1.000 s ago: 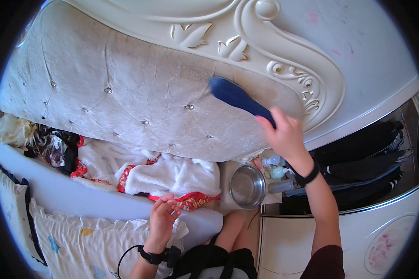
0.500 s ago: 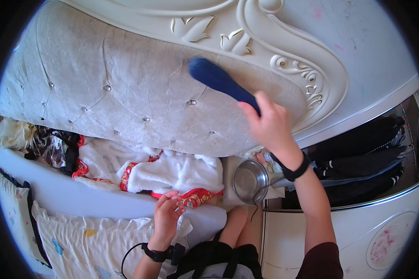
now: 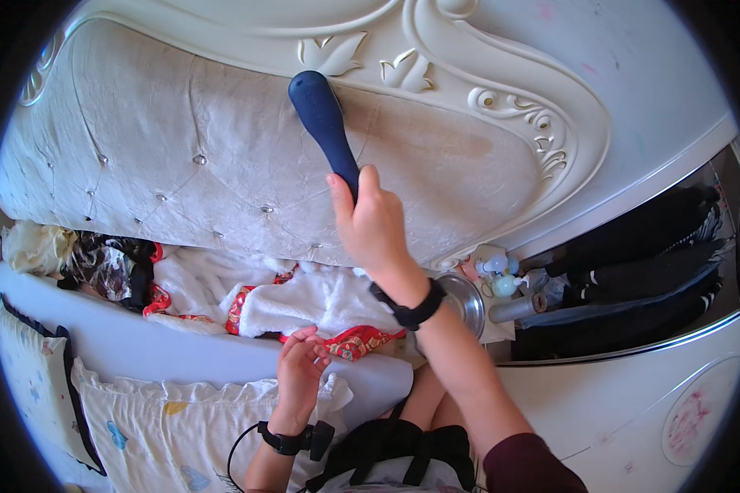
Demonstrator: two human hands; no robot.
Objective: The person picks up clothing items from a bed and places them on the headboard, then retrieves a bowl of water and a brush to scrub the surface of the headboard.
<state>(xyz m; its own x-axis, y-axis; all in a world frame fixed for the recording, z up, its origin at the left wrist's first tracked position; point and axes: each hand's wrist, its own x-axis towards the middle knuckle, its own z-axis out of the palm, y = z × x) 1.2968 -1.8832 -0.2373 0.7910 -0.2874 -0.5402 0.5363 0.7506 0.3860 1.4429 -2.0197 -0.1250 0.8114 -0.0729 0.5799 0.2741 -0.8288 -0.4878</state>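
My right hand (image 3: 376, 223) is closed around the handle of a dark blue brush (image 3: 316, 107). The brush's broad head lies against the upper part of the grey tufted headboard (image 3: 247, 140), just under the carved cream frame (image 3: 469, 49). A darker patch shows on the fabric to the right of the brush. Whatever is on the brush's underside is mostly hidden. Low over the bed's edge, my left hand (image 3: 298, 371) hangs with loosely bent fingers and nothing in it. Nearest to it is the red patterned trim of a white fluffy garment (image 3: 325, 300).
Dark bundled clothing (image 3: 107, 267) and a cream cloth (image 3: 41, 246) lie left of the garment. A metal pot (image 3: 464, 300) and small bottles (image 3: 501, 275) stand at right, partly behind my forearm. Dark clothes (image 3: 633, 271) fill an open compartment. A ruffled pillow (image 3: 173, 427) lies near left.
My right hand has moved the brush left and up across the headboard, and the brush now points more upright. My left hand stays nearly in place.
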